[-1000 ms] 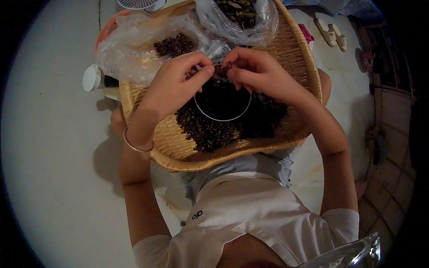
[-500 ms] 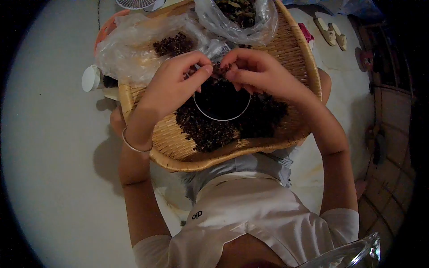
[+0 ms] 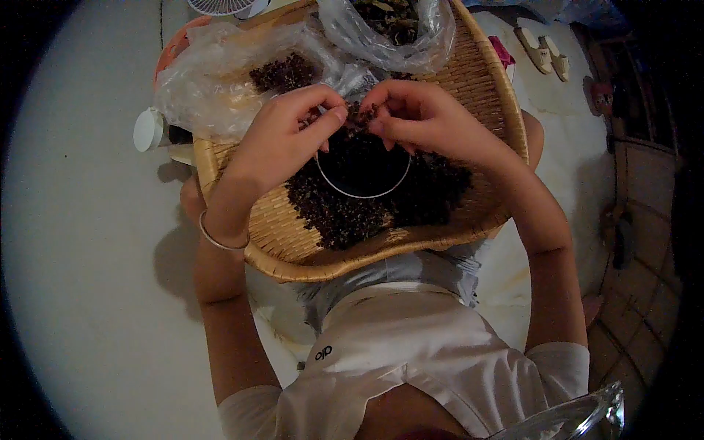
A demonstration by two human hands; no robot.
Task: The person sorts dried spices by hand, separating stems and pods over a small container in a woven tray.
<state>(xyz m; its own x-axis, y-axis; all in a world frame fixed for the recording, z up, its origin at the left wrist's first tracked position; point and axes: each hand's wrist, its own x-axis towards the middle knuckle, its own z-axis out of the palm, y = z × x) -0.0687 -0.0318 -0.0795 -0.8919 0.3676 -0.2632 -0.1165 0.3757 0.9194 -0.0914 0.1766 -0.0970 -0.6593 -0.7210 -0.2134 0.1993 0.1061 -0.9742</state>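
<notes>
Both hands meet over a dark bowl with a thin pale rim (image 3: 364, 196). My left hand (image 3: 297, 128) is closed, thumb against fingers, pinching a dark reddish-brown dried plant cluster (image 3: 359, 117). On its other side, my right hand (image 3: 418, 121) pinches the same cluster between thumb and fingertips. The bowl's inside looks almost black, so its contents are hard to make out. Heaps of dark, crumbly dried plant clusters (image 3: 341, 220) lie in front of the bowl and to its right, on a woven basket tray (image 3: 293, 253) resting over my lap.
A clear plastic bag (image 3: 209, 99) with more dark clusters lies at the tray's back left. Another clear bag (image 3: 440, 44) holds leafy dried material. Beyond are a white-lidded jar (image 3: 149, 130), an orange basin (image 3: 172, 51), a fan (image 3: 224, 6) and slippers (image 3: 533, 51).
My right fingertips have shifted very slightly on the cluster. Both hands otherwise stay in place above the bowl.
</notes>
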